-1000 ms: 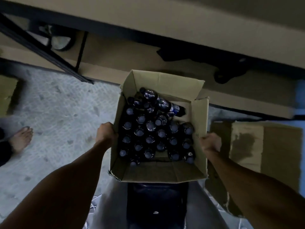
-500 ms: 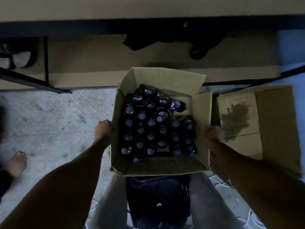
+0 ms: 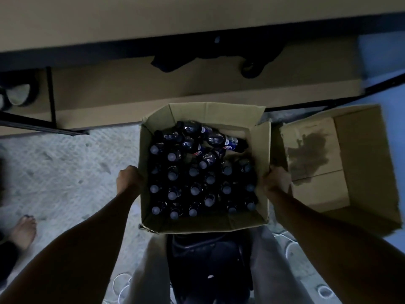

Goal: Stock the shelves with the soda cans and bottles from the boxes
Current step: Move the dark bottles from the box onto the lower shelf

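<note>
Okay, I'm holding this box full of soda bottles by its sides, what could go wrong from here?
1. The box is packed with bottles, and the left hand and right hand hold only its side walls; the cardboard may buckle or slip.
2. Several loose bottles lie on top at the far end; tilting could roll them out.
3. The empty box sits close on the right, and a bare foot on the left: tripping or dropping hazards.

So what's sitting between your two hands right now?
In the head view, the open cardboard box of soda bottles fills the stretch: the left hand grips its left wall, the right hand its right wall.
</note>
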